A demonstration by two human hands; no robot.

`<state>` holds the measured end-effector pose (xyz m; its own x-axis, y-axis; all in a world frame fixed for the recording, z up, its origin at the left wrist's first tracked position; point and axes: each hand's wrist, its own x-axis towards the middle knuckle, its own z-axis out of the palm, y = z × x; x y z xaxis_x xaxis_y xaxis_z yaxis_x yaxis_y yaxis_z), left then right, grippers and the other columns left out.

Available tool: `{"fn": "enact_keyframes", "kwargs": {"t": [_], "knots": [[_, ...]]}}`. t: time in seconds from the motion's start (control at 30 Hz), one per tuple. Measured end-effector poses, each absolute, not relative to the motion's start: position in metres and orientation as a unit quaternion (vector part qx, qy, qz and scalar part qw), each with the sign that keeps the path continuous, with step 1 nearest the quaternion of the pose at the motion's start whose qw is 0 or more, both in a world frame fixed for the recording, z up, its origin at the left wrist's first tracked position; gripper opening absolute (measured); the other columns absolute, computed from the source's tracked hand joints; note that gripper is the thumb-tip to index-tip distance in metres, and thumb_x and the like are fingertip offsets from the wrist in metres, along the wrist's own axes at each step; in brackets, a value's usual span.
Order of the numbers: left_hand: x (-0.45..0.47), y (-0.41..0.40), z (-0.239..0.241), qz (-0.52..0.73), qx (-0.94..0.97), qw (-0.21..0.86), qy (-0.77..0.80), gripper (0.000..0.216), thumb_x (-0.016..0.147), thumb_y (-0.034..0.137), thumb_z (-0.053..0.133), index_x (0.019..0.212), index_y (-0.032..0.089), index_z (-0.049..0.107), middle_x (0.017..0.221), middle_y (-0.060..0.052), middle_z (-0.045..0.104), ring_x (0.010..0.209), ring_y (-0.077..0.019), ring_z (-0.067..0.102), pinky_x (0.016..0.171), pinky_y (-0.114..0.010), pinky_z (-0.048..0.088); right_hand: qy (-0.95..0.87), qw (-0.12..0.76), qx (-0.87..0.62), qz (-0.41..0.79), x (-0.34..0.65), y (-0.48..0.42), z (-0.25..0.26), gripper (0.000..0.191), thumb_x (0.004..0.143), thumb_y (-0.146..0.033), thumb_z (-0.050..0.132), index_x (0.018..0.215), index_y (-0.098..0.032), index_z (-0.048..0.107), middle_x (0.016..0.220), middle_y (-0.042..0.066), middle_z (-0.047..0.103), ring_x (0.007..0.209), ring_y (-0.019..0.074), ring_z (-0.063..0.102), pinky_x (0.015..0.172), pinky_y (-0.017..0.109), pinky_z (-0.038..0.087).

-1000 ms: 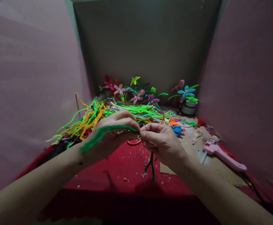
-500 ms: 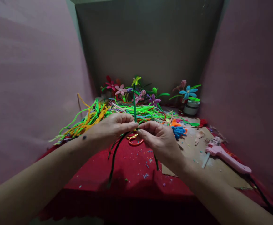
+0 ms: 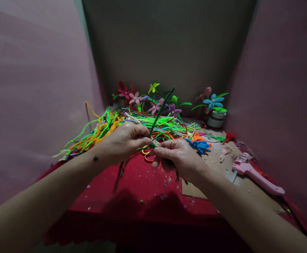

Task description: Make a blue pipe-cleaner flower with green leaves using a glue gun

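Both my hands meet over the red cloth, pinching dark green pipe cleaners (image 3: 159, 111). One length rises from between them, leaning up and to the right; other dark ends hang below the hands. My left hand (image 3: 136, 136) is closed on the stems near the joint. Thumb and forefinger of my right hand (image 3: 176, 151) press on the green pipe cleaner just beside it, its other fingers curled beneath. Red and yellow loops (image 3: 148, 158) lie on the cloth behind the fingertips. Exactly how the stems are joined is hidden by my fingers.
A heap of green and orange pipe cleaners (image 3: 100, 133) spreads behind my hands. Pipe-cleaner flowers (image 3: 135, 98) stand at the back, with a blue one (image 3: 213, 102) in a jar (image 3: 216, 119). On the right, a pink glue gun (image 3: 258, 177) rests on cardboard (image 3: 194, 189).
The upright green stem has tilted from vertical to the right. My right hand has turned slightly, and the dangling ends have shifted.
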<state>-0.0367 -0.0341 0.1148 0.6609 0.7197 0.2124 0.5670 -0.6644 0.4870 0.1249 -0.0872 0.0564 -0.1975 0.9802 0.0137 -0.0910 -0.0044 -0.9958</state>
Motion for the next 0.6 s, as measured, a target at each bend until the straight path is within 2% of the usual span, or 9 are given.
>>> {"fn": "enact_keyframes", "kwargs": {"t": [0.17,0.27,0.33,0.47,0.53,0.6], "knots": [[-0.042,-0.019,0.118,0.082,0.924,0.162,0.335,0.025,0.071,0.023,0.051,0.050,0.017,0.040,0.051,0.004,0.032,0.050,-0.0083,0.029,0.049,-0.024,0.022,-0.580,0.372,-0.463,0.558,0.131,-0.090,0.043,0.019,0.079,-0.024,0.054,0.063,-0.014,0.060,0.044,-0.002,0.056,0.035,0.0038,0.029,0.037,0.020,0.021],[-0.039,-0.013,0.112,0.001,0.941,0.156,0.299,0.020,0.069,0.017,0.050,0.050,0.016,0.042,0.052,0.004,0.033,0.051,-0.0083,0.031,0.049,-0.024,0.021,-0.636,0.307,-0.509,0.493,0.133,-0.093,0.039,0.026,0.079,-0.023,0.054,0.054,-0.015,0.055,0.040,-0.003,0.051,0.038,0.0047,0.033,0.041,0.020,0.025],[-0.038,-0.010,0.109,-0.027,0.945,0.162,0.282,0.018,0.069,0.017,0.050,0.052,0.016,0.045,0.053,0.004,0.034,0.052,-0.0084,0.031,0.049,-0.023,0.021,-0.640,0.289,-0.511,0.496,0.134,-0.094,0.041,0.025,0.080,-0.023,0.052,0.057,-0.014,0.055,0.042,-0.003,0.051,0.038,0.0048,0.035,0.042,0.020,0.027],[-0.037,-0.002,0.104,-0.025,0.940,0.184,0.284,0.019,0.072,0.023,0.052,0.055,0.015,0.050,0.055,0.004,0.034,0.053,-0.0083,0.030,0.048,-0.022,0.022,-0.587,0.320,-0.487,0.562,0.131,-0.089,0.045,0.014,0.080,-0.022,0.050,0.088,-0.015,0.060,0.048,-0.005,0.055,0.035,0.0049,0.036,0.037,0.018,0.026],[-0.037,0.000,0.101,-0.014,0.933,0.220,0.284,0.020,0.072,0.025,0.053,0.055,0.015,0.051,0.054,0.004,0.034,0.053,-0.0079,0.030,0.048,-0.022,0.023,-0.563,0.358,-0.485,0.565,0.128,-0.086,0.043,0.015,0.077,-0.020,0.053,0.091,-0.016,0.058,0.050,-0.005,0.056,0.035,0.0049,0.038,0.036,0.018,0.027],[-0.037,0.001,0.099,0.012,0.918,0.267,0.292,0.022,0.072,0.027,0.056,0.055,0.014,0.052,0.054,0.005,0.035,0.052,-0.0076,0.031,0.049,-0.021,0.024,-0.552,0.398,-0.488,0.547,0.125,-0.083,0.039,0.011,0.074,-0.018,0.056,0.084,-0.016,0.057,0.050,-0.005,0.056,0.034,0.0046,0.039,0.035,0.017,0.027]]}}
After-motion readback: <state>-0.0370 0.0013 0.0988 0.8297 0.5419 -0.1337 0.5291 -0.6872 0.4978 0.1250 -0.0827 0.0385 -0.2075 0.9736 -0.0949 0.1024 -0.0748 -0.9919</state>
